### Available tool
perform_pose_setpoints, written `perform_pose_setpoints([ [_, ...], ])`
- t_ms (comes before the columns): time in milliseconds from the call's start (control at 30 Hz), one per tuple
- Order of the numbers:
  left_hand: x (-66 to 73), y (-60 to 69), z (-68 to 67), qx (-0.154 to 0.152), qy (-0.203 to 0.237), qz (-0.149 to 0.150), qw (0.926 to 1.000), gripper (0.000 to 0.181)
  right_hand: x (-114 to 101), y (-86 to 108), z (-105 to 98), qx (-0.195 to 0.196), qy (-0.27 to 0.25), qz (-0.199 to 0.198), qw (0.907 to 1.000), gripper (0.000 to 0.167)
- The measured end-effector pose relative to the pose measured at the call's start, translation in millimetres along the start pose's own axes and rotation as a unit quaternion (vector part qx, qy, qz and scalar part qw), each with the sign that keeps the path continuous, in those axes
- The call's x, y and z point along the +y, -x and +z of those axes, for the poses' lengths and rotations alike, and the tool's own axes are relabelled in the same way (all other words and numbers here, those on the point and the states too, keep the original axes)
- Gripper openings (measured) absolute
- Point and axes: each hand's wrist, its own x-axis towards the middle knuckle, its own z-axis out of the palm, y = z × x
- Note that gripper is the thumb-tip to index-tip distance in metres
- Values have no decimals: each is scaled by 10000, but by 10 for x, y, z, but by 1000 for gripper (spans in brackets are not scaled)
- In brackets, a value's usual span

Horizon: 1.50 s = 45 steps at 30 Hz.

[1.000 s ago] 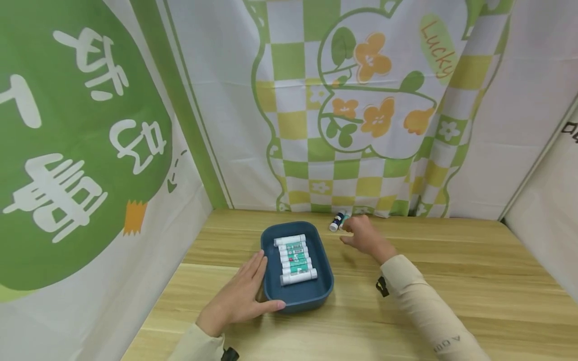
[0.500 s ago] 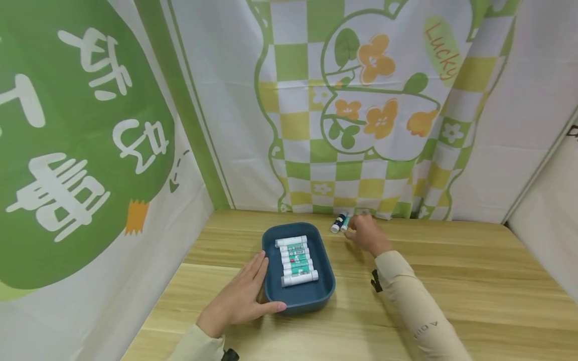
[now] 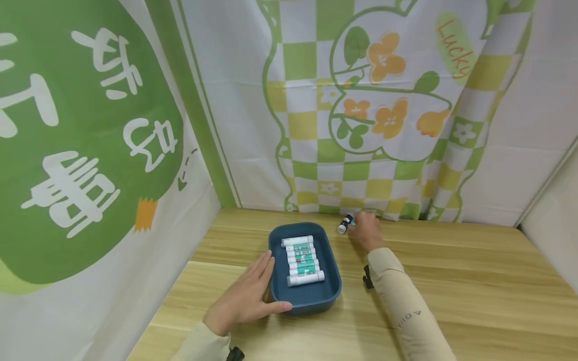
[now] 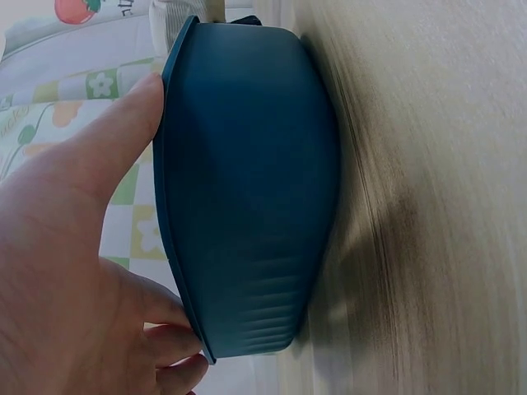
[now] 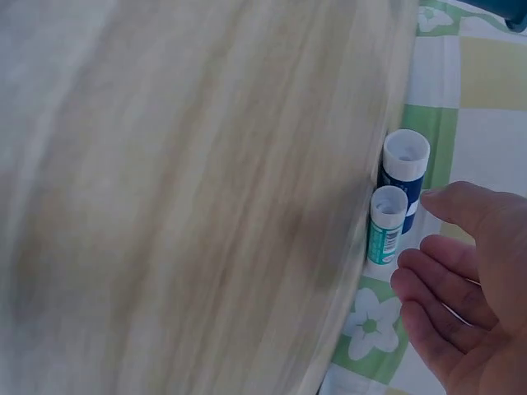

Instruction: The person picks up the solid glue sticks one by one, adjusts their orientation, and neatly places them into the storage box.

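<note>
A dark blue tray (image 3: 332,281) stands on the table with a row of several white and green glue sticks (image 3: 303,260) in it. My left hand (image 3: 246,296) rests against its left side, fingers fairly straight along the rim and thumb over the near corner; the left wrist view shows this hand (image 4: 74,247) along the tray's edge. Towards the table's back edge, my right hand (image 3: 367,230) is beside two more glue sticks: a dark blue one (image 5: 405,164) and a smaller green one (image 5: 385,234). Its thumb and loosely bent fingers are close to them; contact is unclear.
A wooden table (image 3: 451,281) spreads under everything. Behind it hangs a checked green and yellow cloth (image 3: 343,175), close to the two loose glue sticks. A white and green printed wall sheet (image 3: 171,225) borders the left side.
My right hand has moved in close to the two loose glue sticks, now mostly covering the green one in the head view. The left hand stays at the tray. The head view has shifted slightly.
</note>
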Motion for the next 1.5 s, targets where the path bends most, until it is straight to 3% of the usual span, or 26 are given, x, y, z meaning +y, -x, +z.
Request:
perform_pose_setpoints([
  [500, 7, -14, -14, -108, -18, -24, 9999, 122, -21, -41, 64, -62, -258, 781, 9966, 59],
  [600, 13, -18, -18, -102, -36, -4, 9999, 122, -26, -30, 52, 67, -269, 910, 9955, 52],
  [767, 15, -18, -20, -107, -34, -11, 9999, 122, 29, -16, 60, 300, -260, 1039, 9938, 26],
  [1000, 10, -14, -15, -110, -20, -42, 9999, 123, 163, 2, 76, 294, -157, 1284, 9912, 18],
  [1367, 15, -26, 6, -51, -55, 14, 10000, 123, 296, 59, -1, 334, -262, 1335, 9901, 21],
  [1500, 17, -26, -9, -37, -17, -7, 10000, 122, 341, 73, -47, 449, -339, 1181, 9914, 21],
])
